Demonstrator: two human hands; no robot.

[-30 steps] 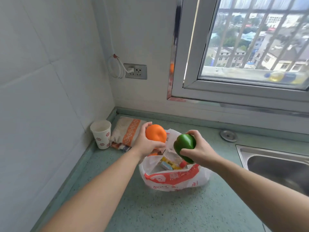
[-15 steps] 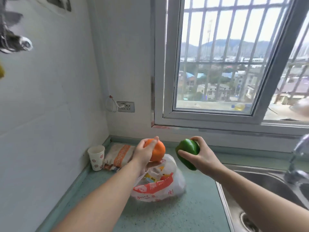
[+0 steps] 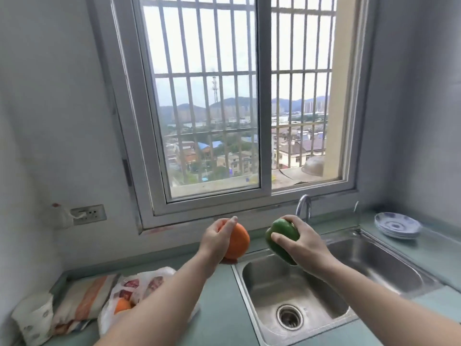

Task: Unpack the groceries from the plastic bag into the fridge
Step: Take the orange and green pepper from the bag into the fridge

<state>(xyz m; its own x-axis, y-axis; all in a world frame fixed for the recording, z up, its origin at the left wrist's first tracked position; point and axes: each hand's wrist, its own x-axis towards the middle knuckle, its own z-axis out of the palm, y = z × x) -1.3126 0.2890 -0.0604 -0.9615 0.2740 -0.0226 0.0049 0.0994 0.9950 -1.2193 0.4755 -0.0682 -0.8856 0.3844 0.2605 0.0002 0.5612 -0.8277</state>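
Glossy green pepper gripped by right hand | round orange gripped by left hand | both now over steel sink, plastic bag behind

Sink: brushed stainless steel, dull sheen; metal drain ring in its left basin. Tap behind sink: polished metal. Countertop left of sink: smooth, speckled green, matt. Plastic bag further left: thin crinkled film. Cloth beside bag: woven, matt. Paper cup: matt. Green pepper: glossy skin. Plates right of sink: glazed ceramic
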